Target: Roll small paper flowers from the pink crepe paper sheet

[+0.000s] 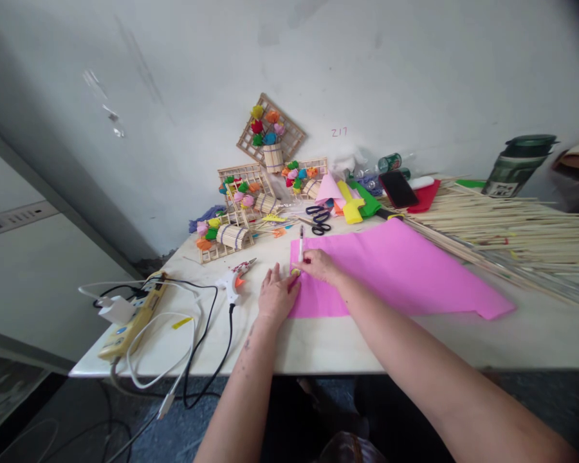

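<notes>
A large pink sheet (390, 273) lies flat on the white table. Near its left edge my right hand (318, 265) is closed around a white pen (301, 244), which stands nearly upright. My left hand (277, 296) rests with fingers spread at the same edge, its thumb side on the sheet. Between the two hands a small yellow piece (295, 272) lies on the pink sheet, partly covered by fingers. The pen's tip is hidden by my right hand. A white glue gun (231, 286) lies left of my left hand.
Stick lattices with colourful flowers (271, 132) stand at the back. Dark scissors (318, 220), a phone (398, 189) and a yellow cutout (350, 203) lie beyond the sheet. Thin wooden sticks (502, 225) cover the right side. A power strip (135, 321) with cables sits left.
</notes>
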`<state>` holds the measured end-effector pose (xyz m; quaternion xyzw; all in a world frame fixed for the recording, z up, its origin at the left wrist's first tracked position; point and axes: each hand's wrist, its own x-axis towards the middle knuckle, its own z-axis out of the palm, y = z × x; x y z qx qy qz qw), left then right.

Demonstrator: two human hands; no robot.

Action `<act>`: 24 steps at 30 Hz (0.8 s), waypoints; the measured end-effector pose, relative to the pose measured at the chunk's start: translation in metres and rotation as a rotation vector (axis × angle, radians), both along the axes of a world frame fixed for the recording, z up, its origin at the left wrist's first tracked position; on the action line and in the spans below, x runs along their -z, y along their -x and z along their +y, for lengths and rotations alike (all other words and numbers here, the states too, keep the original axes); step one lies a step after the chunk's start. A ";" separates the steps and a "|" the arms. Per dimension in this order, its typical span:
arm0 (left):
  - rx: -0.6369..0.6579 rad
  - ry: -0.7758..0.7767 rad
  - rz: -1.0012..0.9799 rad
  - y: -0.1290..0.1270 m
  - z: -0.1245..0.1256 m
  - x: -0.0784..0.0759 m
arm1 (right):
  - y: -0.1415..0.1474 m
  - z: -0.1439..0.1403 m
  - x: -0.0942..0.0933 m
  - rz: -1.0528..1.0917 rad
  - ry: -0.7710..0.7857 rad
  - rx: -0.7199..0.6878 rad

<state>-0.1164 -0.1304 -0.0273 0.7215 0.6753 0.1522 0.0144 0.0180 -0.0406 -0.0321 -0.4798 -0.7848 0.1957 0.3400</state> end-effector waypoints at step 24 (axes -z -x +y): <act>-0.055 0.054 0.000 0.007 0.009 0.003 | 0.000 -0.012 -0.009 -0.055 0.045 -0.069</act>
